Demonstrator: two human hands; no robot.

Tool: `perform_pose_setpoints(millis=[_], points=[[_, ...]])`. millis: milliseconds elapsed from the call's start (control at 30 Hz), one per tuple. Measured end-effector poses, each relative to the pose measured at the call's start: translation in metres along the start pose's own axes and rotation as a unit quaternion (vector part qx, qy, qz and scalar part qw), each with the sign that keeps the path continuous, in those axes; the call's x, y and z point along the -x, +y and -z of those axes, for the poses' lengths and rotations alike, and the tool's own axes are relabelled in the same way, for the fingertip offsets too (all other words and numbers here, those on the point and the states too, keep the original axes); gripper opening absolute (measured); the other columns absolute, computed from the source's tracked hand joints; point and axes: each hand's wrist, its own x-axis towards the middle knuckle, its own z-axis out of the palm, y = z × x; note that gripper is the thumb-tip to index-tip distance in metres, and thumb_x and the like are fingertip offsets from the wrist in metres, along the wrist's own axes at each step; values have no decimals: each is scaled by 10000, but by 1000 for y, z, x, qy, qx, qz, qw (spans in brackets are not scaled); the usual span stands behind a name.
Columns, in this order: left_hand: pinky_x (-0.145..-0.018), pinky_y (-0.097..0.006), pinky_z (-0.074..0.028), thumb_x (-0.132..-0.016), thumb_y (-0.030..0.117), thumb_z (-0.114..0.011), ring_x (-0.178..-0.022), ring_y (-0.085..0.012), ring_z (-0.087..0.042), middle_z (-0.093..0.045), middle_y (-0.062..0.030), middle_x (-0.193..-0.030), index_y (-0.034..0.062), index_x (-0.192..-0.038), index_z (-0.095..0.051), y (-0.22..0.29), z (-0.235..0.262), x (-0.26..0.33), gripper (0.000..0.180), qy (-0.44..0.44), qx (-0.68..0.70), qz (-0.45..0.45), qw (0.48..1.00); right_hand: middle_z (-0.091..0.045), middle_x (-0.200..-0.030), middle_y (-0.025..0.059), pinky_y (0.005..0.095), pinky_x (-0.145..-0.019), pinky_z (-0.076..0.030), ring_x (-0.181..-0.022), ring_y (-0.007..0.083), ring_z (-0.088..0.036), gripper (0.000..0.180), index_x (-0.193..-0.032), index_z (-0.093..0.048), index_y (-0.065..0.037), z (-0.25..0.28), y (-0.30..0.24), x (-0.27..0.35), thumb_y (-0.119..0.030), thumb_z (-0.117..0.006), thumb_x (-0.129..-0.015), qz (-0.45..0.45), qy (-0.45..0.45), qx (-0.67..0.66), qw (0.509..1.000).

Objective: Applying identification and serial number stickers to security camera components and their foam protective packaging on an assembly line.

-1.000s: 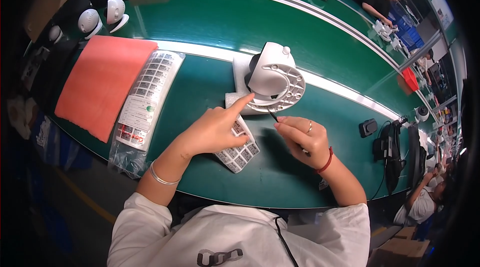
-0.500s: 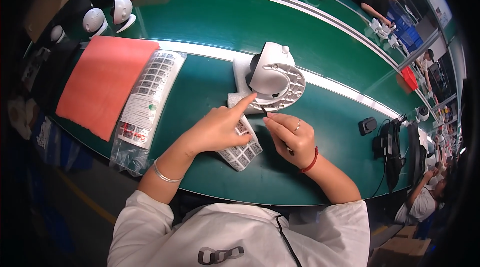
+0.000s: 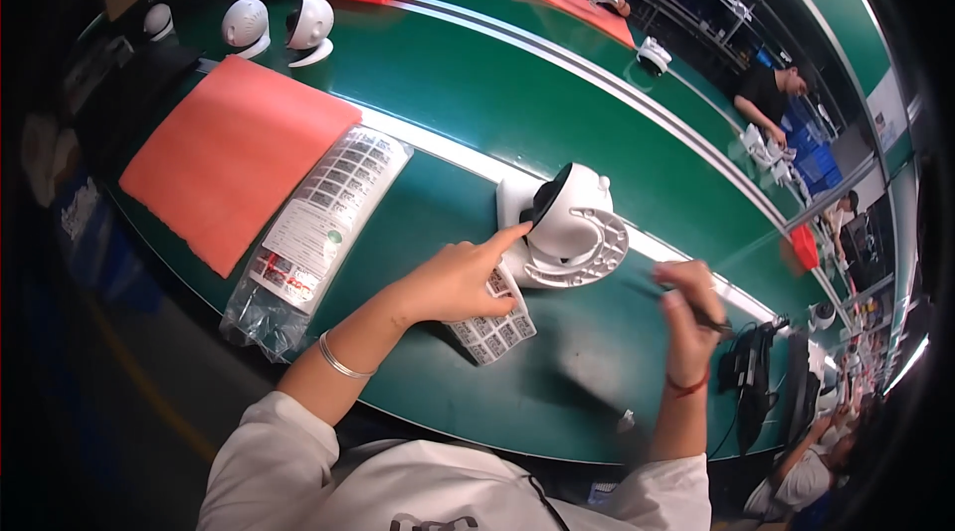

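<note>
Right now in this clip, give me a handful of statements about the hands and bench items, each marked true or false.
1. The left hand points its forefinger at the white dome device. True.
2. The right hand rests flat on the orange mat. False: it is raised to the right of the device, holding a thin dark tool.
3. A label sheet lies under the left hand. True.
4. The bagged label sheets sit on the device. False: they lie beside the mat.

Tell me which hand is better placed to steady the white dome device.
Left. The left hand already has its forefinger on the white dome device, over the label sheet. The right hand is off to the side, gripping a thin dark tool.
</note>
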Motion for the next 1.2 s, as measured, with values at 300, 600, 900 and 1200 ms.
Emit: perform_pose_setpoints(millis=[300,600,900,1200], points=[[-842,-442,-515,-703,314,-683,-884,-403,-652,-669,-248,-963,35,-1378,-437,-12,-8,-6,770,-50,-73,32,996,-639,-766,155,370,-589,-479,-660,285,-625,314,-933,-661,-21,-13,26,-85,-263,-752,-754,67,-239,269,930],[-790,-419,-520,-713,359,-684,-805,-378,-662,-676,-221,-862,64,-1403,-430,-23,-11,-3,792,-29,-96,11,995,-500,-517,80,287,-456,-367,-496,77,-459,348,-704,-628,46,-6,71,-118,-233,-836,-708,-95,-183,90,974],[-775,-396,-531,-717,340,-695,-832,-346,-678,-683,-225,-941,72,-1352,-507,-19,-11,-4,715,-65,-74,-30,995,-663,-699,95,414,-539,-507,-636,289,-662,211,-720,-642,-114,-4,213,-116,-309,-705,-769,6,-8,618,786],[-726,-386,-526,-730,333,-695,-769,-324,-676,-688,-196,-854,86,-1368,-496,-24,-19,-6,713,-43,-61,-38,996,-669,-920,104,431,-655,-530,-801,309,-662,489,-951,-655,-66,-30,232,-92,-537,-548,-877,-68,-73,577,811]])
